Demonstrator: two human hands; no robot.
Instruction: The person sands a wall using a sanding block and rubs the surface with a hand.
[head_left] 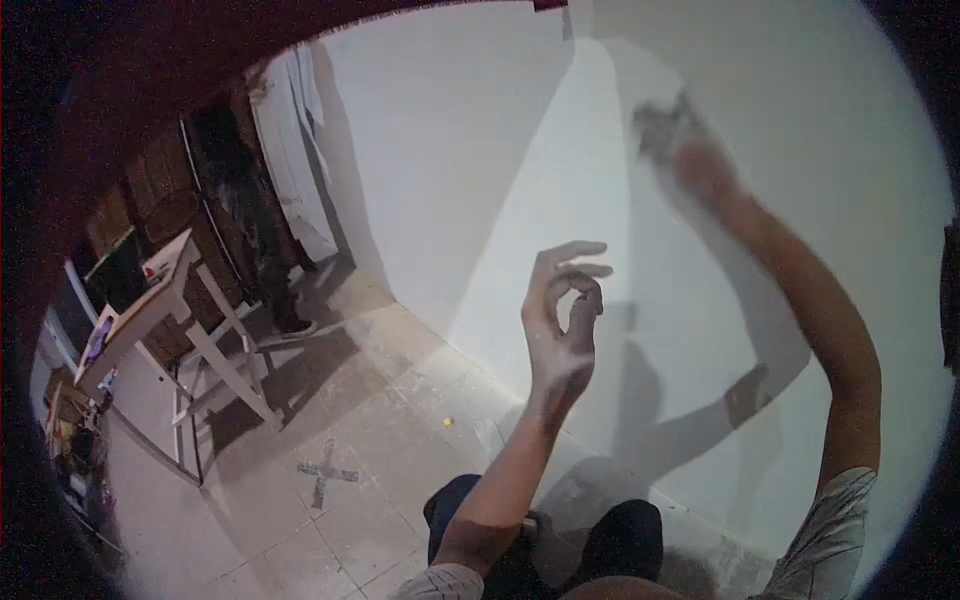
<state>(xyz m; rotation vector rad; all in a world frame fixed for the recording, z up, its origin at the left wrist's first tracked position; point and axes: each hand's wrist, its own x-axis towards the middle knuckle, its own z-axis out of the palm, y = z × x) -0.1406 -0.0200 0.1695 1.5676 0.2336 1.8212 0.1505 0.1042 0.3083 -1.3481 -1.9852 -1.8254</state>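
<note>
My left hand [563,318] is raised in front of the pale wall [420,150]. Two of its fingers stretch to the right, apart from each other, while the thumb and another finger curve into a loop; nothing shows between them. Higher up and to the right, my right hand [685,145] is close to the wall and smeared by motion, so its fingers and anything in them cannot be made out. Shadows of the arms fall on the wall.
A wooden table [150,305] stands at the left, with a person [250,210] in dark clothing behind it. A tape cross [327,473] and a small yellow object [448,421] lie on the tiled floor [390,500]. White cloth [290,120] hangs beyond.
</note>
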